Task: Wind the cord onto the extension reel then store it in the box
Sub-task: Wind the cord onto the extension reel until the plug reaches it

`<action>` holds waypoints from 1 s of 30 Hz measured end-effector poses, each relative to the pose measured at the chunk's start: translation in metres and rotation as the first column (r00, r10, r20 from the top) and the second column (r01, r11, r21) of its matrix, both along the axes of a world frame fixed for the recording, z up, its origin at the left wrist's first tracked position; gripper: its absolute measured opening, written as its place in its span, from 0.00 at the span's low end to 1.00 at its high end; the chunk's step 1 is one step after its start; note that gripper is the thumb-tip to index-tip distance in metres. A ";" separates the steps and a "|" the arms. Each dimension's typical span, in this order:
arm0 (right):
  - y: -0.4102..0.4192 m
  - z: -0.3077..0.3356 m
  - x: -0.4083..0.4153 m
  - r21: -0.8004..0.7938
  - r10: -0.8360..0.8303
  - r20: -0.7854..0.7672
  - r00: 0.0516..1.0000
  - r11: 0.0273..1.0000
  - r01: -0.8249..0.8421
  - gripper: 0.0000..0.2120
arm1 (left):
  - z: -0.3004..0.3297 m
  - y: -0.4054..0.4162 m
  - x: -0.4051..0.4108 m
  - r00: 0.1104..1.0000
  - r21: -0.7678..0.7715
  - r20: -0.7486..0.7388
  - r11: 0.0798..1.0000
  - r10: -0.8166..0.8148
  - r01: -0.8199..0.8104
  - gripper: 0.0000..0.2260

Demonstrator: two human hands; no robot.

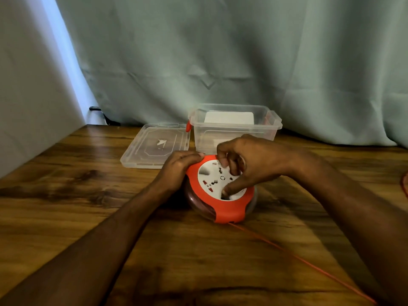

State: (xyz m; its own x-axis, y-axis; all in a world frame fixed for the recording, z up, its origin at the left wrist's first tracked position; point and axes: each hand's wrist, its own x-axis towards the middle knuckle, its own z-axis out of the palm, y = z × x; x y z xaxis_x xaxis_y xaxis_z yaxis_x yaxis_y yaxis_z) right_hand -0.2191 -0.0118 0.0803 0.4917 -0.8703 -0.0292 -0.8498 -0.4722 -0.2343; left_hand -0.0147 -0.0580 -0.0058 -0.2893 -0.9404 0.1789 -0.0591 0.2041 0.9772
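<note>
On the wooden surface (88, 195), just in front of the open clear box (234, 131) and its lid (152, 146), the left hand (176, 171) grips the orange extension reel (223, 195) by its rim while the right hand (249, 164) pinches its white socket face, the cord (304, 261) trailing toward the near right.

Cord (309, 265) exits frame at bottom right; free end unseen. Right hand (254, 164) motion-blurred, covering part of reel (223, 208) face. Box (234, 129) near wall partly hidden behind hand. Wound turns indistinct.
</note>
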 end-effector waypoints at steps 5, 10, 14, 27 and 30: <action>-0.008 0.003 0.008 -0.012 0.011 -0.115 0.993 1.000 -0.012 0.19 | 0.001 -0.001 -0.001 0.999 -0.020 0.031 1.000 0.024 -0.023 0.12; -0.010 0.008 0.011 0.032 -0.024 -0.078 0.997 0.999 0.027 0.20 | 0.003 0.002 0.000 0.996 -0.074 0.085 0.997 0.018 -0.011 0.14; -0.011 0.009 0.012 0.069 -0.065 -0.058 0.996 0.995 0.069 0.21 | 0.004 0.004 -0.001 0.996 -0.094 0.090 0.996 0.015 -0.006 0.15; 0.002 -0.005 0.025 -0.132 0.001 -0.148 0.989 0.991 -0.021 0.21 | 0.001 -0.004 0.002 0.997 -0.098 0.073 0.995 -0.014 0.021 0.14; 0.003 -0.007 0.028 -0.260 0.010 -0.146 0.989 0.964 -0.049 0.18 | 0.002 -0.004 0.002 0.999 -0.065 0.032 0.998 0.001 0.001 0.15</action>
